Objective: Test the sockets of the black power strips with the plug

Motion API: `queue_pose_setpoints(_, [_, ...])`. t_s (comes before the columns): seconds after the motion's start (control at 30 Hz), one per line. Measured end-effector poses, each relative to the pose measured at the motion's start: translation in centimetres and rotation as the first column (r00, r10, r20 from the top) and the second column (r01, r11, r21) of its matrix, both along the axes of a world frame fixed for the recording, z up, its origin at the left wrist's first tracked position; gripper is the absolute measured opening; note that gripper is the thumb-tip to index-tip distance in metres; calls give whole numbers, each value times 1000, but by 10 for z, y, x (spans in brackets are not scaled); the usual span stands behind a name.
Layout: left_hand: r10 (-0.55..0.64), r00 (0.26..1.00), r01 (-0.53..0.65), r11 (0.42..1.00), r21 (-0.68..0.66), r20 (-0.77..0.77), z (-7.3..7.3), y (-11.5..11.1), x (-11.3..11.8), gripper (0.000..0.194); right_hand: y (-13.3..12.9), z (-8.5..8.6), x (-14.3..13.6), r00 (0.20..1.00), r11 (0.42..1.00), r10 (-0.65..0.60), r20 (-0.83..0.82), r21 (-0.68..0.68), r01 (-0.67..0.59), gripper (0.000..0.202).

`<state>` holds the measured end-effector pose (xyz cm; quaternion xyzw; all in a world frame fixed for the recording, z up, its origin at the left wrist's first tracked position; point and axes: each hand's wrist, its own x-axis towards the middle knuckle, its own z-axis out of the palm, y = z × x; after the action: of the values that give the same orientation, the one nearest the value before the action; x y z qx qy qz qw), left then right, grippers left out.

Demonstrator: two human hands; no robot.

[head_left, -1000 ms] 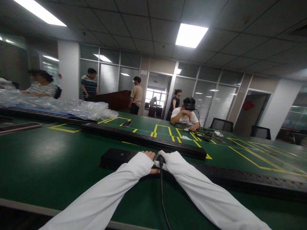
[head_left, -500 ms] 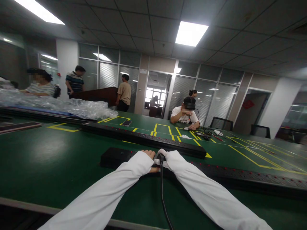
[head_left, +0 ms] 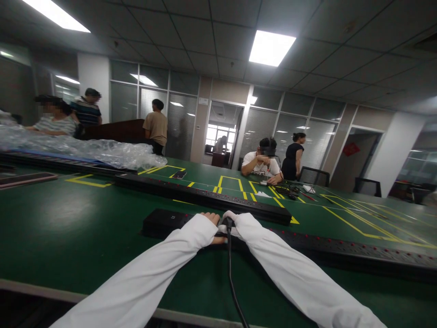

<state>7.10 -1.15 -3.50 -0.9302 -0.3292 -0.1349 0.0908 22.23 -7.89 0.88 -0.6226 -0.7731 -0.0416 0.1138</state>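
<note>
A long black power strip [head_left: 341, 249] with a row of red dots along its top lies across the green table in front of me. My left hand [head_left: 215, 227] is wrapped round it, fingers over the top and thumb on the near side. Close beside it my right hand [head_left: 232, 221], in a pale glove, grips a black power plug [head_left: 228, 222] right over the strip. From that plug a black cord [head_left: 232, 282] hangs toward me over the table's near edge. Whether the plug's prongs sit in a socket is hidden by my fingers.
Behind lies a second long black power strip [head_left: 205, 196]. Bubble wrap [head_left: 82, 146] is heaped at the left, and a phone [head_left: 179, 174] rests farther back. Yellow tape marks the green table [head_left: 85, 246]. Across it a person [head_left: 261, 164] sits near tangled cables [head_left: 287, 192].
Both my hands keep their places on the strip and plug. In the background, two people with a dark wooden piece have shifted left, and another person has moved right behind the seated one.
</note>
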Motion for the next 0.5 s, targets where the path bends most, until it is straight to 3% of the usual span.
queue_pose_setpoints(0.3, [5, 1000, -5, 1000, -17, 16, -3, 4, 2, 61, 13, -14, 5, 1000, 1000, -6, -26, 26, 6, 43])
queue_pose_setpoints(0.5, [1, 999, -2, 1000, 21, 37, -1, -2, -1, 63, 12, -14, 5, 999, 998, -28, 24, 49, 27, 43])
